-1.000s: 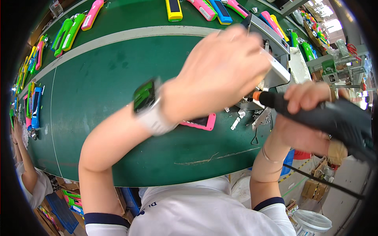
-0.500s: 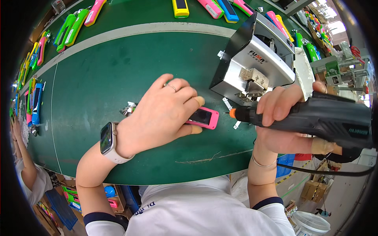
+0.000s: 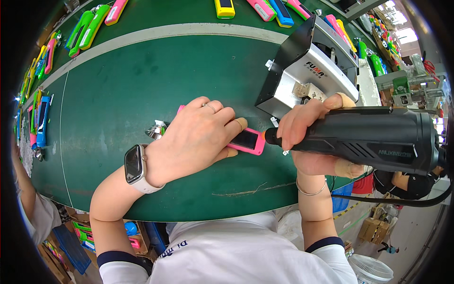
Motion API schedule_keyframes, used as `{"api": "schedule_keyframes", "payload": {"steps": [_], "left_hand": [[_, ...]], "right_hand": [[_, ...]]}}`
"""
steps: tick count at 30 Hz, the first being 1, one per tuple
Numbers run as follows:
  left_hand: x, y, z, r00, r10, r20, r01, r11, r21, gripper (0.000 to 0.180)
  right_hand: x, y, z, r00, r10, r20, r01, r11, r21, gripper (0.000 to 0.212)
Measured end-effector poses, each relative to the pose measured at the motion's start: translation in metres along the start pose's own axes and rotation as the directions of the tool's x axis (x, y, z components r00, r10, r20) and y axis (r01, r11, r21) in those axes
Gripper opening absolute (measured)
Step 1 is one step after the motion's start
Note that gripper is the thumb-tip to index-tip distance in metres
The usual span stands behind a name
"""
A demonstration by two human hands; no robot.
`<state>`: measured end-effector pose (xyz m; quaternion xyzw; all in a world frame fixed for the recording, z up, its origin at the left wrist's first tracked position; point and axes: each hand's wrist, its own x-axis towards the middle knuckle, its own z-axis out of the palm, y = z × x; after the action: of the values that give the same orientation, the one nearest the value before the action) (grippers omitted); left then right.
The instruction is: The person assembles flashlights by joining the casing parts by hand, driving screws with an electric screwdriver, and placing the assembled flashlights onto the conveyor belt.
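My left hand (image 3: 196,135) lies closed over a pink flashlight body (image 3: 255,146) with a dark panel, pressing it to the green table. Its right end sticks out past my bandaged fingertips. A shiny reflector (image 3: 155,130) shows just left of that hand, partly hidden. My right hand (image 3: 302,125) is wrapped round a black electric screwdriver (image 3: 369,139) held level. The tool's orange tip meets the right end of the pink body, where a corner hole shows. Whether a screw sits under the tip is hidden.
A silver and black screw feeder (image 3: 307,71) stands behind my right hand. Coloured flashlights (image 3: 90,29) line the table's far side, with more at the left (image 3: 43,120). A thick cable (image 3: 397,203) trails from the screwdriver. Another person's arm (image 3: 23,184) is at the left edge.
The screwdriver has moved left and its tip has come to the end of the pink flashlight body. My left hand has stayed nearly in place.
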<state>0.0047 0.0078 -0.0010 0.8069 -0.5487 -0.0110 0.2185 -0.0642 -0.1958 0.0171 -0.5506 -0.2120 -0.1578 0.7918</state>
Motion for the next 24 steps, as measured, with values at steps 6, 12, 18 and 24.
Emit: {"api": "schedule_keyframes", "payload": {"steps": [6, 12, 18, 24], "left_hand": [[-0.003, -0.001, 0.003, 0.993, -0.119, -0.024, 0.122, 0.982, 0.146, 0.052], [-0.001, -0.005, -0.003, 0.989, -0.132, -0.063, 0.141, 0.975, 0.174, 0.052], [0.0, -0.006, 0.004, 0.99, -0.129, -0.049, 0.135, 0.976, 0.173, 0.05], [-0.001, -0.007, 0.003, 0.988, -0.143, -0.051, 0.15, 0.973, 0.174, 0.049]], "right_hand": [[0.016, -0.051, -0.008, 0.898, -0.44, 0.021, 0.434, 0.875, -0.212, 0.091], [0.053, -0.042, -0.047, 0.967, -0.248, -0.061, 0.248, 0.969, -0.015, 0.09], [0.013, -0.033, -0.001, 0.963, -0.233, -0.133, 0.24, 0.97, 0.038, 0.105], [0.007, -0.004, 0.001, 0.961, -0.258, -0.098, 0.263, 0.964, 0.035, 0.103]]}}
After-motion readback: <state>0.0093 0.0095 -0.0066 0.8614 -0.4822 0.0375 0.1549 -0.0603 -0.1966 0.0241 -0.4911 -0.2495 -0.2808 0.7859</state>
